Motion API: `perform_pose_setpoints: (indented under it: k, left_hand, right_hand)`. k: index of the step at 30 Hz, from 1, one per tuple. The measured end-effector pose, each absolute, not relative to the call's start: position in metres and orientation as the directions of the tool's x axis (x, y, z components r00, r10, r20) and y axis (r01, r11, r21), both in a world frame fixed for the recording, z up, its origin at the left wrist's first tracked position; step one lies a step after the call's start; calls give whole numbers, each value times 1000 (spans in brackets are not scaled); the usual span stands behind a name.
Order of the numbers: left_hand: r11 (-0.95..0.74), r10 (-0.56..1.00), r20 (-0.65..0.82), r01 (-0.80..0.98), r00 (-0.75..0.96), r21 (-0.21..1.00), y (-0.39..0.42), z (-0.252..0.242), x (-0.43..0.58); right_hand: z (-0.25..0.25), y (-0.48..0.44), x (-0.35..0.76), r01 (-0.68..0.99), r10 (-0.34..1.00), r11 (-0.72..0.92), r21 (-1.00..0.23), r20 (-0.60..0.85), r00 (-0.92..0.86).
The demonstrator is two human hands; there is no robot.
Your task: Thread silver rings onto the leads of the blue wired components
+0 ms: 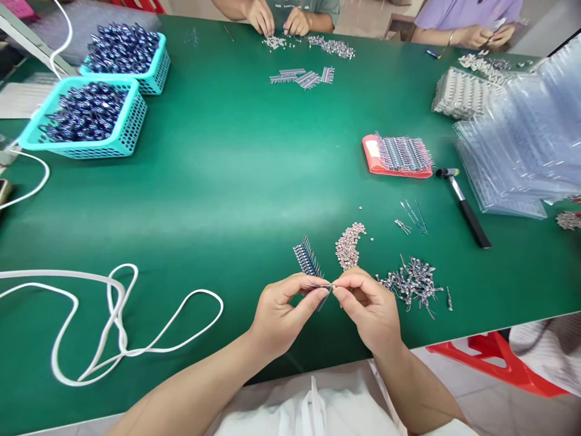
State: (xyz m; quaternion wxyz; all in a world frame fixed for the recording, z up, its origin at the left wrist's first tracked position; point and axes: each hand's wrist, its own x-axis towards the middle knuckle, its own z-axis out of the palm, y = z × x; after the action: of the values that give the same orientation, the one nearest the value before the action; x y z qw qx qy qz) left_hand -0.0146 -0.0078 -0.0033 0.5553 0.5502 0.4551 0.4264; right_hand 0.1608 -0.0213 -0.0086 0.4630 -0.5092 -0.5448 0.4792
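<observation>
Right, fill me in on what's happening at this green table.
The person's left hand holds a strip of blue leaded components, and the right hand pinches at its near end, over the green table. A pile of small pale rings and a heap of loose leaded parts lie just beyond the hands. Across the table, one co-worker's hands and a second co-worker's hands handle small parts too.

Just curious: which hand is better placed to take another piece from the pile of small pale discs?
Probably the right hand: it lies nearest the pile of small pale discs, while the left hand grips the blue wire-legged part.
</observation>
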Motion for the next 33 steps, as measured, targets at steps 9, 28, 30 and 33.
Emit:
perform_pose_setpoints:
  k: [9,28,30,33]
  left_hand:
    - [20,968,-48,117,245,993,-7,-4,-16]
    - [238,873,-210,-8,440,971,1,7,-25]
    - [247,868,-216,-12,448,969,1,8,-25]
    - [256,863,-225,-9,453,967,1,9,-24]
  right_hand:
    - [-9,-22,161,91,998,-10,-996,-15,-63]
    - [-15,-16,171,-223,931,-294,-929,-225,-289]
    - [-17,-15,172,-241,928,-302,-923,-226,-298]
    - [-19,-15,172,-264,930,-287,-921,-203,-306]
